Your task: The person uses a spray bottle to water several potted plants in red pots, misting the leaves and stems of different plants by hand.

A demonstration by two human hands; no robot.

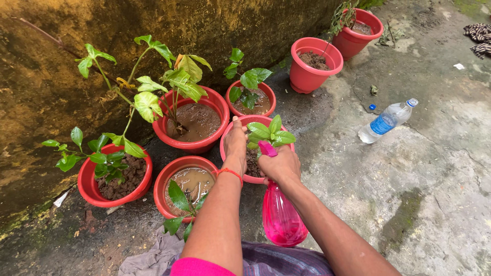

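Two hands meet at frame centre: the right hand [280, 164] grips a pink spray bottle [281, 217], the left hand [236, 144] rests flat, fingers extended, on a red pot [226, 138] holding a small plant [270, 132].

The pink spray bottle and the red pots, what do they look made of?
The spray bottle in the right hand looks like translucent pink plastic: light glows through it. The red pots seem moulded plastic, smooth with a dull sheen and thin, even rims.
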